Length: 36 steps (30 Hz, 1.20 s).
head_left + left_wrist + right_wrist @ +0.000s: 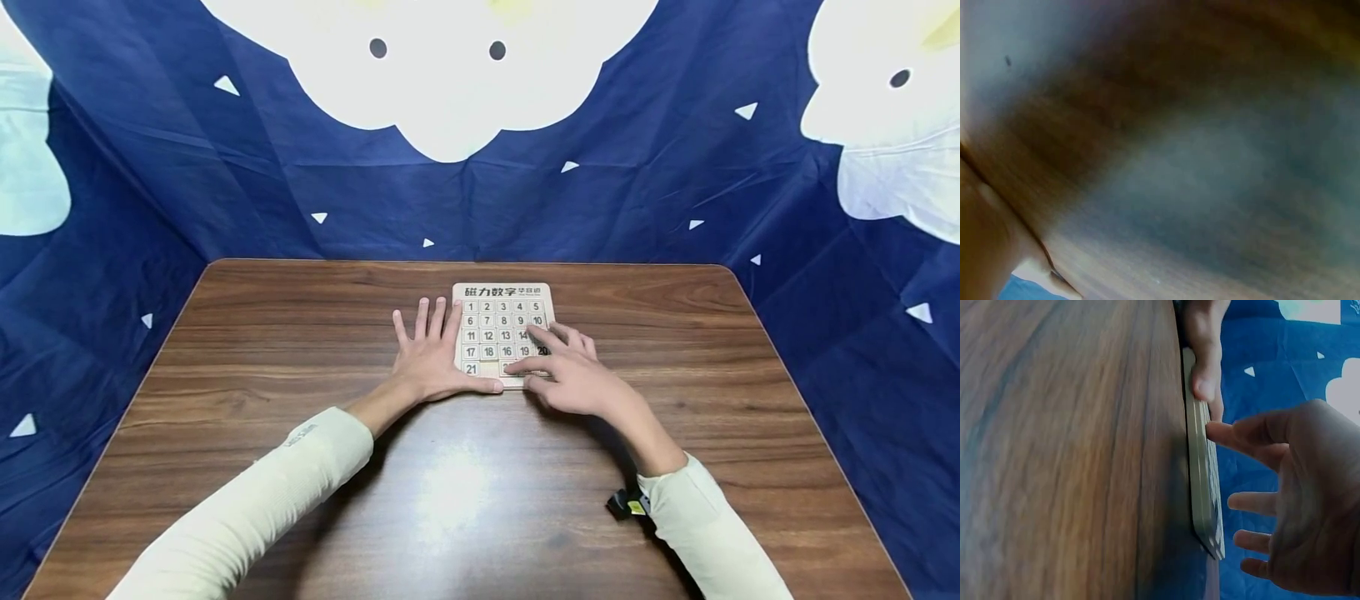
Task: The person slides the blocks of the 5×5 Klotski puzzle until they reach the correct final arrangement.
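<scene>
A pale number slide puzzle (502, 292) lies flat on the table, with rows of numbered tiles and a bare slot (489, 369) in its bottom row, right of tile 21. My left hand (431, 362) rests along its left side, fingers spread and straight, thumb lying across the lower edge. Over the lower right of the puzzle is my right hand (573, 379); a fingertip touches a bottom-row tile beside the slot, and the hand hides tiles at the right. In the right wrist view, the right hand (1310, 500) has its other fingers extended above the puzzle's edge (1197, 462).
The brown wooden table (285, 325) extends around the puzzle. Near the right sleeve sits a small black device with a yellow-green mark (621, 505). A dark blue curtain (300, 179) with white cloud shapes surrounds the table's back and sides. Blurred tabletop fills most of the left wrist view.
</scene>
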Motion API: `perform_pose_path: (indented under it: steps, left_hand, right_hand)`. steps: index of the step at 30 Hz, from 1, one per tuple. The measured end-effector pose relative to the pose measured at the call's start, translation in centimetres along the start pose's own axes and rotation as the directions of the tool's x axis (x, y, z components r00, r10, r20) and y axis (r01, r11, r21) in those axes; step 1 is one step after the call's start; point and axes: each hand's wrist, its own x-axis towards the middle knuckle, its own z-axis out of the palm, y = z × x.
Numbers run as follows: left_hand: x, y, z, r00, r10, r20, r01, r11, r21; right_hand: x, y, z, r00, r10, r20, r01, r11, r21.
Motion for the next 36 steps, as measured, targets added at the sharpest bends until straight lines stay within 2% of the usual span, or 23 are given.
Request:
perform_pose_path:
  steps: [3, 7, 10, 14, 17, 21, 26, 29, 33, 36]
  left_hand:
    - [0.0, 0.0, 0.0, 1.0, 0.002, 0.003, -0.002, 1.0, -0.005]
    - [-0.1, 0.0, 0.0, 1.0, 0.005, -0.003, -0.005, 1.0, 0.005]
    - [-0.1, 0.0, 0.0, 1.0, 0.005, -0.005, -0.005, 1.0, 0.016]
    - [-0.2, -0.1, 0.2, 1.0, 0.009, -0.007, -0.009, 1.0, 0.006]
    - [-0.2, -0.1, 0.1, 1.0, 0.014, -0.018, -0.014, 1.0, 0.009]
    - [-0.1, -0.1, 0.0, 1.0, 0.015, -0.012, -0.015, 1.0, 0.023]
    - [-0.1, 0.2, -0.2, 1.0, 0.006, 0.004, -0.006, 1.0, 0.016]
    - [-0.1, 0.2, 0.0, 1.0, 0.01, -0.007, -0.01, 1.0, 0.017]
    - [-0.1, -0.1, 0.0, 1.0, 0.016, -0.018, -0.016, 1.0, 0.021]
    - [-0.1, -0.2, 0.0, 1.0, 0.019, -0.021, -0.018, 1.0, 0.025]
  right_hand:
    - [0.1, 0.1, 0.0, 1.0, -0.013, -0.005, 0.013, 1.0, 0.008]
    - [1.3, -0.2, 0.7, 0.999, -0.052, -0.011, 0.052, 0.999, 0.01]
    - [1.9, -0.4, 1.2, 0.999, -0.052, -0.004, 0.052, 0.999, -0.012]
    - [1.5, -0.6, 1.4, 0.999, -0.039, 0.013, 0.04, 0.999, -0.033]
    - [0.9, -0.8, 1.3, 0.998, -0.059, 0.014, 0.059, 0.998, -0.033]
    - [0.5, -0.7, 1.1, 0.996, -0.085, -0.02, 0.084, 0.996, -0.025]
    - [0.9, 0.3, 0.6, 0.996, -0.045, -0.077, 0.042, 0.998, -0.042]
    - [1.3, 0.2, 0.8, 0.997, -0.034, -0.065, 0.03, 0.998, -0.063]
    - [1.9, -0.4, 1.3, 0.998, -0.054, -0.033, 0.052, 0.997, -0.055]
    - [2.0, -0.6, 1.3, 0.997, -0.068, -0.038, 0.066, 0.997, -0.046]
